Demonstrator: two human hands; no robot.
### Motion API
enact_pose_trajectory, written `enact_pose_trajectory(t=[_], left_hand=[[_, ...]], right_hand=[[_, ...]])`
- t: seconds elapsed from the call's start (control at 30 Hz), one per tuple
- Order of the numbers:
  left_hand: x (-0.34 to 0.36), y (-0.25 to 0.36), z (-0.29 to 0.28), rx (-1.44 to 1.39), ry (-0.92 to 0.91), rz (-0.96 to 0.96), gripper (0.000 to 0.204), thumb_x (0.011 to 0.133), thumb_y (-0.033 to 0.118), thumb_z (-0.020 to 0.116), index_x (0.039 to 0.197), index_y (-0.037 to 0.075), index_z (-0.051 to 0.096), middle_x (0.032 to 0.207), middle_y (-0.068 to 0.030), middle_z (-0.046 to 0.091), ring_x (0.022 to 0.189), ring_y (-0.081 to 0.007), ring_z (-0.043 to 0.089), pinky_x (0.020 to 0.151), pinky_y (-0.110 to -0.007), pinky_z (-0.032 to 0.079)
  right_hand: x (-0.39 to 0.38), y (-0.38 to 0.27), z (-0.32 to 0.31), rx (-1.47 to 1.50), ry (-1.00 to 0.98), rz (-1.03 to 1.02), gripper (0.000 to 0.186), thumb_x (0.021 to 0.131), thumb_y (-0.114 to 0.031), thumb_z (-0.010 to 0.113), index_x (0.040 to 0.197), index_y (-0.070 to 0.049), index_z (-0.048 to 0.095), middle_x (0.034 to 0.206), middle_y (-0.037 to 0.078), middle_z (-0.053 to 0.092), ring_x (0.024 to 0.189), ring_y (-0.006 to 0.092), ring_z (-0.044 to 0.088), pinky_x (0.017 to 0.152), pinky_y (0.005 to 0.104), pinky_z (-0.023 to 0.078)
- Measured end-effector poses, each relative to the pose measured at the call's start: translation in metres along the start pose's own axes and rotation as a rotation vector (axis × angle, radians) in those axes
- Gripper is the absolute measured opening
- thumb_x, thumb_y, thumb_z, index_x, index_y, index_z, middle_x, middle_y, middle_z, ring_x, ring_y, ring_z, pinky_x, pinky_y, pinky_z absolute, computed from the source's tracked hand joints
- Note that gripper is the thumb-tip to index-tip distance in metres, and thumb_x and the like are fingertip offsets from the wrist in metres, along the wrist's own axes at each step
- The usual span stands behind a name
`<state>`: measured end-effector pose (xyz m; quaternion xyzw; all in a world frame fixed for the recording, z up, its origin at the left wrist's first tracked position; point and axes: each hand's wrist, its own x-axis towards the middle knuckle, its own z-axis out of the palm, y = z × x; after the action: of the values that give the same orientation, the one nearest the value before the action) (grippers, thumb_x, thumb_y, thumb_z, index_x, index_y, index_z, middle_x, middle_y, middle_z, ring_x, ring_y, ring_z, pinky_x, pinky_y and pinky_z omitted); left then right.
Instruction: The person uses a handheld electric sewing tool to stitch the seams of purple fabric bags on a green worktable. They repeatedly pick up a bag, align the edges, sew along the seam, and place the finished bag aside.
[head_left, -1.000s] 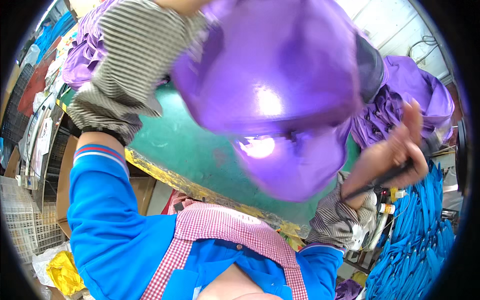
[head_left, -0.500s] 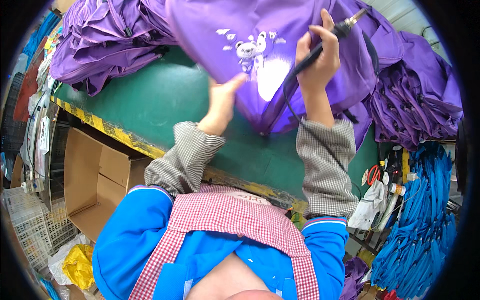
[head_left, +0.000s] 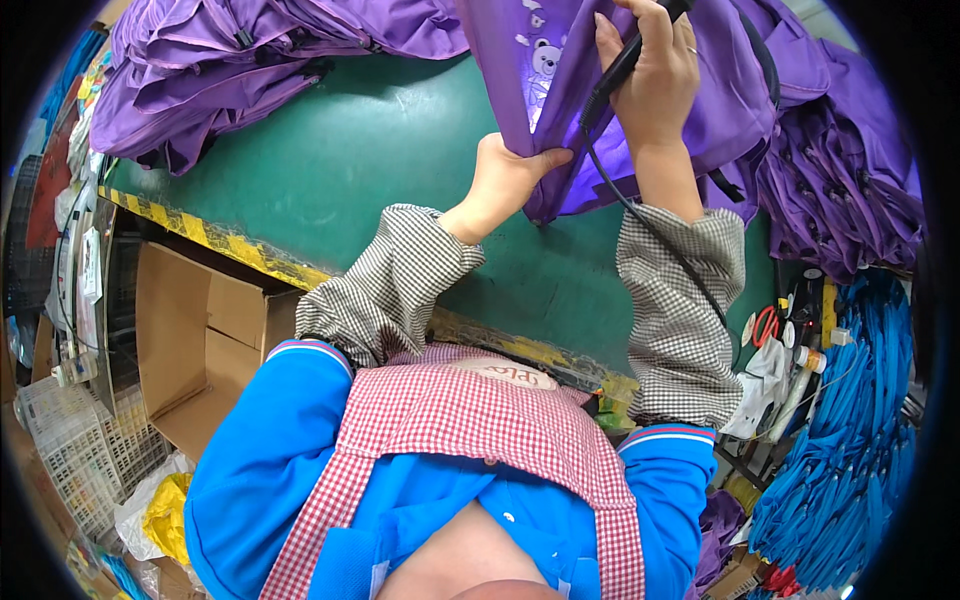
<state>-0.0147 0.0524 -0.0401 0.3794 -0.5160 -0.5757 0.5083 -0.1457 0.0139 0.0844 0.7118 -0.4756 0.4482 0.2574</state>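
My left hand (head_left: 505, 175) pinches a lower fold of the purple bag (head_left: 495, 65) at the top centre. A white cartoon bear print (head_left: 543, 62) shows on its shiny fabric between the folds. Just right of that, my right hand (head_left: 655, 85) grips a black pen-like tool (head_left: 605, 95), its far end partly cut off by the frame's top. A thin black cord runs from the tool down over my right sleeve. The bag hangs over the green table (head_left: 330, 150), its bottom corner below my left thumb.
Purple bags lie piled at back left (head_left: 200, 110) and right (head_left: 840, 190). An open cardboard box (head_left: 200, 340) stands below the hazard-striped table edge at left, near white plastic crates (head_left: 70, 450). Orange-handled scissors (head_left: 765, 325) and hanging blue straps (head_left: 835, 430) are at right.
Both hands have come up onto the bag from farther apart. The bag has been folded, narrowing the visible print, and my left hand has moved right to take hold of it.
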Motion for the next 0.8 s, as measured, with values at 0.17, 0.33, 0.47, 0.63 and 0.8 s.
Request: enact_pose_trajectory(t=[0.17,0.33,0.47,0.63,0.8], left_hand=[[0.001,-0.01,-0.005,-0.069,0.141,0.079,0.023,0.075,0.005,0.078,0.094,-0.005,0.069,0.086,-0.0092,0.071,0.076,-0.0112,0.064,0.07,-0.027,0.051],[0.003,-0.012,-0.001,-0.048,0.028,0.124,0.022,0.08,0.007,0.075,0.099,-0.003,0.068,0.09,-0.0034,0.07,0.078,-0.0091,0.061,0.07,-0.025,0.05],[0.004,-0.009,0.002,0.021,0.026,0.153,0.018,0.082,0.008,0.073,0.097,-0.002,0.068,0.086,-0.0015,0.069,0.074,-0.0078,0.058,0.067,-0.025,0.048],[0.004,-0.012,0.001,-0.003,0.007,0.101,0.016,0.083,0.008,0.073,0.095,-0.002,0.068,0.082,0.0002,0.068,0.072,-0.007,0.057,0.065,-0.024,0.047],[0.001,-0.01,0.003,-0.057,-0.001,0.146,0.019,0.084,0.008,0.071,0.099,-0.002,0.066,0.083,-0.0004,0.067,0.072,-0.0076,0.057,0.065,-0.025,0.047]], right_hand=[[-0.06,-0.029,-0.051,0.226,0.21,0.019,0.041,0.092,-0.032,0.06,0.112,0.003,0.054,0.088,0.011,0.064,0.071,0.0211,0.056,0.07,0.0319,0.045],[-0.145,-0.061,-0.073,0.162,0.067,0.057,0.009,0.084,-0.013,0.058,0.079,-0.008,0.064,0.064,0.002,0.052,0.055,0.0182,0.05,0.07,0.0368,0.045],[-0.152,-0.066,-0.063,0.164,-0.005,0.016,0.005,0.078,-0.01,0.059,0.075,-0.009,0.064,0.059,0.002,0.046,0.051,0.0175,0.046,0.066,0.0354,0.043],[-0.155,-0.062,-0.055,0.164,0.008,-0.02,0.003,0.074,-0.009,0.059,0.074,-0.009,0.063,0.058,0.002,0.044,0.05,0.0179,0.044,0.066,0.0352,0.043],[-0.142,-0.066,-0.052,0.165,-0.071,0.079,0.003,0.073,-0.006,0.062,0.073,-0.009,0.062,0.058,0.001,0.047,0.05,0.0181,0.048,0.067,0.0354,0.044]])
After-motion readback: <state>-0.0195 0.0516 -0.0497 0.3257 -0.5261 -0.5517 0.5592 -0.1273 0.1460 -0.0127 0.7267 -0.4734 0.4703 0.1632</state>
